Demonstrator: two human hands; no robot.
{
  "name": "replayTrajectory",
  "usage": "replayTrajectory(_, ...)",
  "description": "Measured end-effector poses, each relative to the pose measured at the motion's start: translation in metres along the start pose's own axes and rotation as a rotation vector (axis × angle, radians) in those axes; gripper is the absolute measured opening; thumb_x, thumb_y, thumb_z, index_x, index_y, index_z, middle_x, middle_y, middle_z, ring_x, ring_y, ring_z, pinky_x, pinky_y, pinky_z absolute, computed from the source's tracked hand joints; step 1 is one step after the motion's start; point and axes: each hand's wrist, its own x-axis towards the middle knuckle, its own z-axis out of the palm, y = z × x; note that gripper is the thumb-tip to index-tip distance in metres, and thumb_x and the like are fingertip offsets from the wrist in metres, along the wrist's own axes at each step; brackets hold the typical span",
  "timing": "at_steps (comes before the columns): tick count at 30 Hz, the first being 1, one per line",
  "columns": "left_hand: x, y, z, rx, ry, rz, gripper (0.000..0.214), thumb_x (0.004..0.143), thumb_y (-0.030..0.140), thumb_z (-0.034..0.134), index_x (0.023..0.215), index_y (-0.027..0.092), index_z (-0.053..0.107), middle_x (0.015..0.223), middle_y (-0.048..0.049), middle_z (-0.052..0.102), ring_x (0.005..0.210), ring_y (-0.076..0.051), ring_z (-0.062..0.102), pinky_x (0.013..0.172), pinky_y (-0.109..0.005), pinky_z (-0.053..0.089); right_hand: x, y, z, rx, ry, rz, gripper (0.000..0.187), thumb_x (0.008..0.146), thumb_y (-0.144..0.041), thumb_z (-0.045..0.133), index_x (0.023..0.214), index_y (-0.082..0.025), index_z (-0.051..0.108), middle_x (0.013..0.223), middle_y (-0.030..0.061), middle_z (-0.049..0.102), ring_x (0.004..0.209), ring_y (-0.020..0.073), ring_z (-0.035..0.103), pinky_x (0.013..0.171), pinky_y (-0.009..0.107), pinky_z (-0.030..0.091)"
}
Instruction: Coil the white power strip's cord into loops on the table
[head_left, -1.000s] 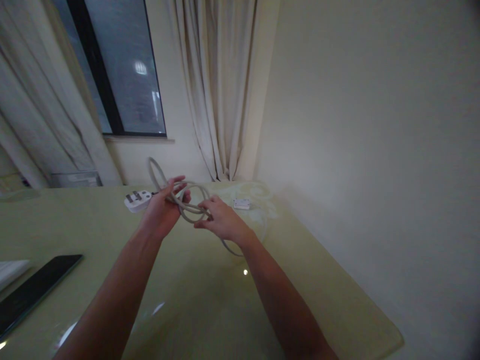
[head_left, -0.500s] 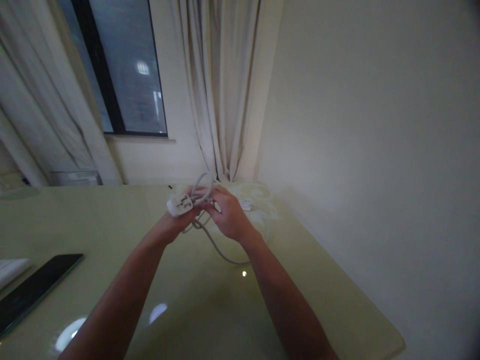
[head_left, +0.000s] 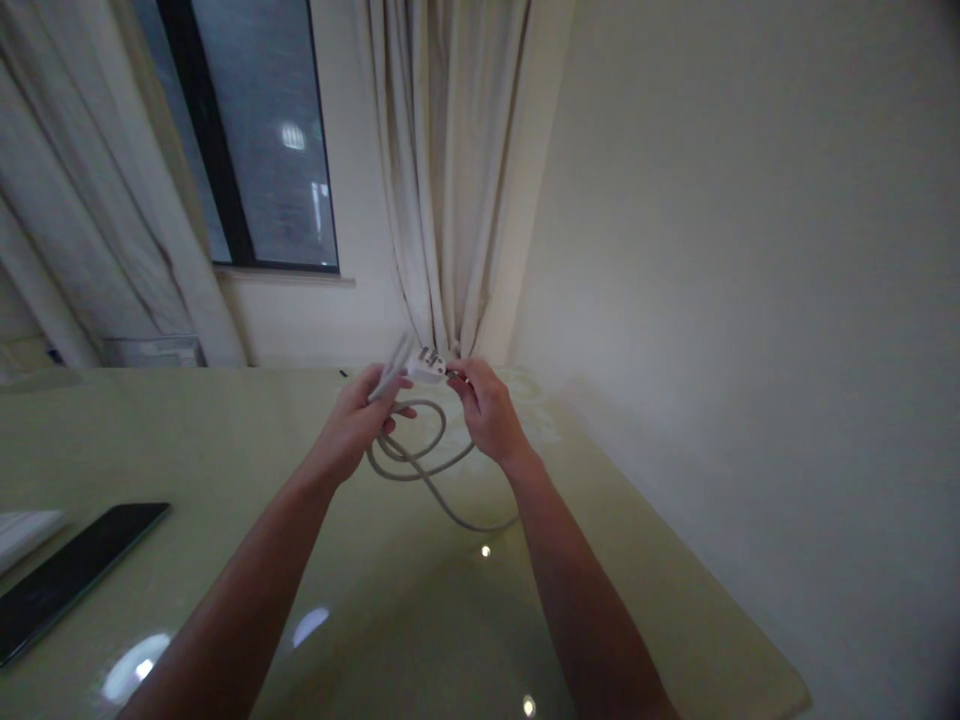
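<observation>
A pale cable hangs in loose loops between my hands and over the glossy tabletop. My left hand is closed around a bundle of it, with the thumb and fingertips to the right. A white power plug is held up between the hands, its face with dark marks turned upward. My right hand pinches at the plug's right end; the fingertips partly hide the exact grip. One cable loop runs down and right, passing behind my right forearm.
On the pale green table, a dark phone-like slab and a white object lie at left. A wall borders the right side. A curtain and a window are behind.
The hands have moved apart. The plug has gone from above my left wrist to between the hands, at my right fingertips. The cable loops have dropped and spread below.
</observation>
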Motion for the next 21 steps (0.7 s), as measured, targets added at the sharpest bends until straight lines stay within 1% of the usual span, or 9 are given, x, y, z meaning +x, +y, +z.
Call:
replayTrajectory(2, 0.001, 0.005, -0.005, -0.141, 0.074, -0.068, 0.037, 0.089, 0.048, 0.077, 0.110, 0.018, 0.071, 0.107, -0.0080, 0.073, 0.070, -0.014, 0.073, 0.048, -0.017, 0.044, 0.001, 0.005, -0.003, 0.004, 0.008, 0.036, 0.017, 0.103, -0.021, 0.057, 0.111, -0.021, 0.072, 0.103, 0.0076, 0.073, 0.096, 0.0207, 0.066, 0.091, 0.034, 0.050)
replayTrajectory(3, 0.002, 0.007, -0.008, -0.218, 0.087, -0.107, 0.035, 0.090, 0.044, 0.077, 0.112, 0.018, 0.072, 0.108, -0.0082, 0.073, 0.074, -0.014, 0.075, 0.051, -0.017, 0.048, 0.001, 0.008, -0.003, 0.016, 0.040, 0.078, 0.016, 0.101, -0.021, 0.058, 0.109, -0.021, 0.073, 0.101, 0.0068, 0.073, 0.093, 0.0200, 0.066, 0.089, 0.033, 0.050)
replayTrajectory(5, 0.003, 0.014, -0.013, -0.336, 0.083, -0.168, 0.030, 0.092, 0.038, 0.076, 0.114, 0.018, 0.072, 0.112, -0.0096, 0.074, 0.083, -0.017, 0.078, 0.061, -0.022, 0.058, 0.002, 0.012, -0.004, 0.108, 0.183, 0.220, 0.015, 0.098, -0.026, 0.062, 0.107, -0.021, 0.073, 0.093, 0.0043, 0.072, 0.082, 0.0175, 0.064, 0.079, 0.031, 0.049)
replayTrajectory(8, 0.003, 0.019, -0.019, -0.387, 0.080, -0.187, 0.027, 0.091, 0.032, 0.076, 0.112, 0.017, 0.073, 0.115, -0.0106, 0.074, 0.088, -0.021, 0.080, 0.072, -0.029, 0.064, 0.005, 0.016, -0.006, 0.433, 0.427, 0.471, 0.028, 0.092, -0.039, 0.068, 0.114, -0.021, 0.068, 0.082, -0.0020, 0.066, 0.063, 0.0128, 0.057, 0.061, 0.026, 0.044)
replayTrajectory(10, 0.004, 0.019, -0.021, -0.385, 0.097, -0.159, 0.029, 0.085, 0.029, 0.081, 0.110, 0.017, 0.074, 0.112, -0.0096, 0.075, 0.086, -0.021, 0.080, 0.071, -0.027, 0.063, 0.006, 0.019, -0.011, 0.633, 0.502, 0.559, 0.039, 0.084, -0.044, 0.076, 0.114, -0.021, 0.067, 0.081, -0.0033, 0.066, 0.063, 0.0118, 0.058, 0.060, 0.025, 0.044)
replayTrajectory(12, 0.006, 0.016, -0.022, -0.403, 0.140, -0.095, 0.033, 0.078, 0.026, 0.087, 0.107, 0.017, 0.074, 0.107, -0.0071, 0.075, 0.084, -0.019, 0.080, 0.069, -0.023, 0.062, 0.008, 0.020, -0.016, 0.705, 0.518, 0.576, 0.044, 0.077, -0.045, 0.082, 0.110, -0.020, 0.069, 0.081, -0.0016, 0.069, 0.071, 0.0129, 0.063, 0.065, 0.025, 0.048)
replayTrajectory(15, 0.011, 0.013, -0.025, -0.500, 0.255, 0.005, 0.032, 0.073, 0.022, 0.091, 0.100, 0.020, 0.075, 0.097, -0.0021, 0.074, 0.082, -0.017, 0.079, 0.067, -0.021, 0.061, 0.008, 0.024, -0.022, 0.623, 0.517, 0.551, 0.044, 0.077, -0.044, 0.082, 0.110, -0.017, 0.071, 0.083, 0.0016, 0.073, 0.082, 0.0159, 0.068, 0.073, 0.027, 0.051)
replayTrajectory(18, 0.015, 0.016, -0.030, -0.677, 0.356, 0.050, 0.021, 0.078, 0.019, 0.088, 0.093, 0.023, 0.074, 0.087, 0.0009, 0.072, 0.087, -0.017, 0.079, 0.067, -0.020, 0.062, 0.006, 0.030, -0.023, 0.505, 0.469, 0.527, 0.044, 0.080, -0.042, 0.079, 0.115, -0.017, 0.070, 0.086, 0.0026, 0.073, 0.084, 0.0177, 0.070, 0.077, 0.031, 0.055)
replayTrajectory(21, 0.013, 0.022, -0.033, -0.830, 0.362, 0.083, 0.011, 0.086, 0.019, 0.082, 0.092, 0.026, 0.076, 0.089, 0.0005, 0.074, 0.098, -0.017, 0.078, 0.078, -0.021, 0.065, 0.002, 0.039, -0.016, 0.410, 0.353, 0.542, 0.043, 0.081, -0.034, 0.077, 0.119, -0.018, 0.067, 0.091, 0.0023, 0.072, 0.081, 0.0173, 0.069, 0.078, 0.034, 0.058)
